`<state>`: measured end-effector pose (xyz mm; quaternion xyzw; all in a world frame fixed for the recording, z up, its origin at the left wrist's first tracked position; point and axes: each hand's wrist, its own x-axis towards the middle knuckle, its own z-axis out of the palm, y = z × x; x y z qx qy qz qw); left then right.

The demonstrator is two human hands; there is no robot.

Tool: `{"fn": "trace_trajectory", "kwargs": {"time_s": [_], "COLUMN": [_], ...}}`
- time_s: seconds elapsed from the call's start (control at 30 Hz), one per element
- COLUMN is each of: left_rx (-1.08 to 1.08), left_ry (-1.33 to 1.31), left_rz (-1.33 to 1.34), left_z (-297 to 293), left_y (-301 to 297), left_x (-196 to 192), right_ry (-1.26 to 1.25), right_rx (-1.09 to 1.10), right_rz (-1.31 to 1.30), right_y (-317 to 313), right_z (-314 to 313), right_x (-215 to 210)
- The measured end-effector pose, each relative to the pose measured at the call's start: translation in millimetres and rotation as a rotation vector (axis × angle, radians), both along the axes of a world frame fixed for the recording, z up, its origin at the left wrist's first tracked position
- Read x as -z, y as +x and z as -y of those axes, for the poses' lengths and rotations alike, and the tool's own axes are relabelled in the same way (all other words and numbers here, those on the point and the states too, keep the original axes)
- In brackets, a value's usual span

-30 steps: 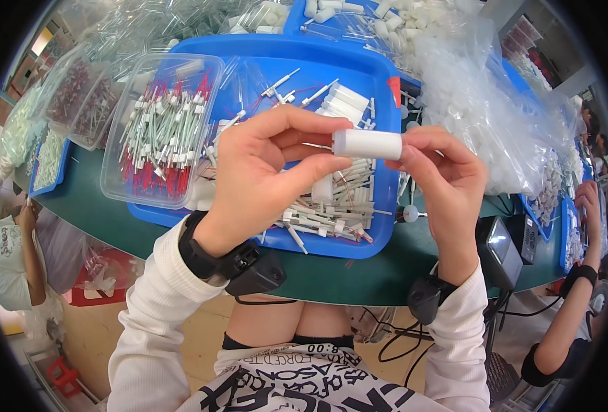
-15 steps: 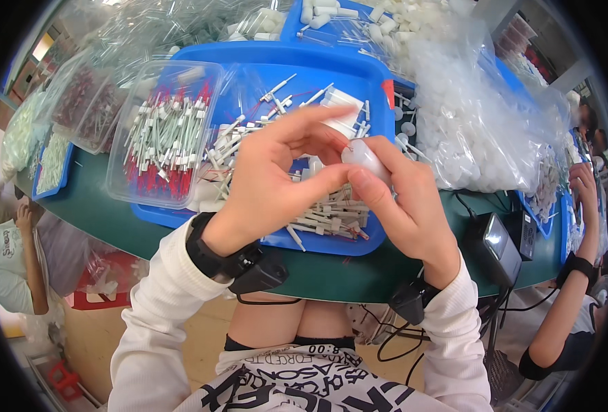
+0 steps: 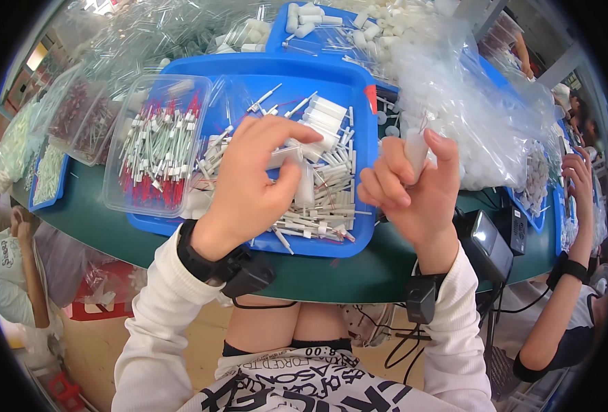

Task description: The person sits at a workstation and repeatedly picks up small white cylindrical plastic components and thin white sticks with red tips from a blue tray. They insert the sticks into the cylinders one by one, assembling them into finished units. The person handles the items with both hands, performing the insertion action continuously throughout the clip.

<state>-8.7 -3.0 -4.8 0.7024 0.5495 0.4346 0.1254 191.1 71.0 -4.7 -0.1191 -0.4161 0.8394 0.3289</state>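
Note:
My right hand (image 3: pixel 424 196) grips a small white plastic cylinder (image 3: pixel 416 152) between its fingers, with a thin reddish wire poking out of its top. It is raised over the tray's right edge. My left hand (image 3: pixel 252 182) hovers above the blue tray (image 3: pixel 249 67), thumb and forefinger curved apart with nothing seen between them. Under and beyond it lie white plastic cylinders (image 3: pixel 326 118) in a row and many thin white stems with fine wires (image 3: pixel 311 223). The other fingers of the left hand are partly hidden.
A clear box (image 3: pixel 156 147) of red-and-white wired stems overlaps the tray's left side. Clear bags of white parts (image 3: pixel 472 130) sit at the right, near a small black device (image 3: pixel 486 247). A co-worker's arm (image 3: pixel 575 199) reaches in at the far right.
My hands have come apart: the right has moved right with the white cylinder, turning it upright. The left has let go and drawn slightly back over the tray.

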Motion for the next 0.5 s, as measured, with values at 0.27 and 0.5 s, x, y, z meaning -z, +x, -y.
{"fn": "trace_trajectory", "kwargs": {"time_s": [0.27,0.5], "left_rx": [0.042,-0.055], "left_ry": [0.059,0.059], "left_rz": [-0.395,-0.369], "left_z": [3,4], "left_y": [-2,-5], "left_x": [5,6], "right_ry": [0.986,1.233], "right_rx": [0.761,0.545], "right_rz": [1.038,1.069], "right_y": [-24,-33], "right_z": [-7,-12], "right_x": [-10,-12]}}
